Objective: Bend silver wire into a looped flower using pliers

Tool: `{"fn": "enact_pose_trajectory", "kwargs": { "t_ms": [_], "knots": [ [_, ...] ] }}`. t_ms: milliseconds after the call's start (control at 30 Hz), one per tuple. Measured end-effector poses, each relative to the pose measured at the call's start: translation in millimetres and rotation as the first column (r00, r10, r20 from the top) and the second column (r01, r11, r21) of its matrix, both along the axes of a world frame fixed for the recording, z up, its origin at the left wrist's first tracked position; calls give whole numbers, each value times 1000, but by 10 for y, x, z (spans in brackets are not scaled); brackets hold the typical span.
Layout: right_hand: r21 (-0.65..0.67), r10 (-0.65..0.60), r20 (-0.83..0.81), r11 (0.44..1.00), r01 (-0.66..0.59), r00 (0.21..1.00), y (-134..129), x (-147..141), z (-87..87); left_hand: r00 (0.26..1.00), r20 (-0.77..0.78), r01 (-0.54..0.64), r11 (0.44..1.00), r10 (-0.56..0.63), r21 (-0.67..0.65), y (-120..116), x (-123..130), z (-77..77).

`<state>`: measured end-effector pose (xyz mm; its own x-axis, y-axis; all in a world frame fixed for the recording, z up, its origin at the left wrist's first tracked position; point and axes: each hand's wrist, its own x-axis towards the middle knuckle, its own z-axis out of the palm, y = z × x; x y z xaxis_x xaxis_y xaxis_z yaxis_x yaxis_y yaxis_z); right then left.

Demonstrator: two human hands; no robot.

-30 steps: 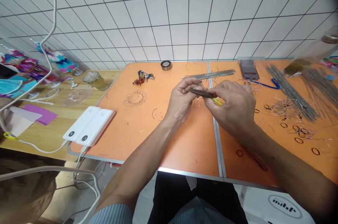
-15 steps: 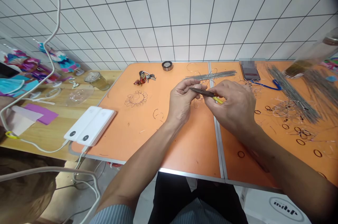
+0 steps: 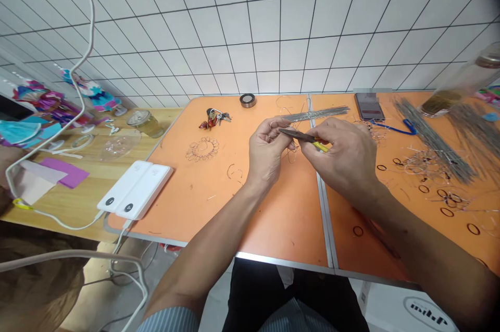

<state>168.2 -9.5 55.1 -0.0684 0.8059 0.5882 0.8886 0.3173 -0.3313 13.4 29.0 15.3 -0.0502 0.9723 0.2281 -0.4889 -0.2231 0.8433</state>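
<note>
Fingers of the left hand (image 3: pixel 265 157) pinch thin wire (image 3: pixel 292 155) above the orange table (image 3: pixel 289 228); the right hand (image 3: pixel 344 157) grips pliers (image 3: pixel 300 135), tips at the left thumb. Apparent step: shaping wire. Next move calls for steady bracing.

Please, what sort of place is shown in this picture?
Probably a small craft workspace: the orange table bears a bundle of thin wires, and the right hand grips pliers with yellow handles.

Dark-nosed, yellow-handled pliers (image 3: pixel 299 135) slant beside thin, bent wire (image 3: pixel 292 155).
</note>
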Motion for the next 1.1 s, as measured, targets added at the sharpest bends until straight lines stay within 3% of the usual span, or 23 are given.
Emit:
{"fn": "enact_pose_trajectory", "kwargs": {
  "t_ms": [767, 1100],
  "knots": [
    [-59, 15, 4, 998, -14, 1000, 22, -8, 138, 997, -57, -48, 994, 54, 102, -11, -34, 36],
    [-151, 2, 113, 988, 15, 994, -29, -27, 318, 995, -80, -64, 998, 66, 25, -26, -25, 13]
  ]
}}
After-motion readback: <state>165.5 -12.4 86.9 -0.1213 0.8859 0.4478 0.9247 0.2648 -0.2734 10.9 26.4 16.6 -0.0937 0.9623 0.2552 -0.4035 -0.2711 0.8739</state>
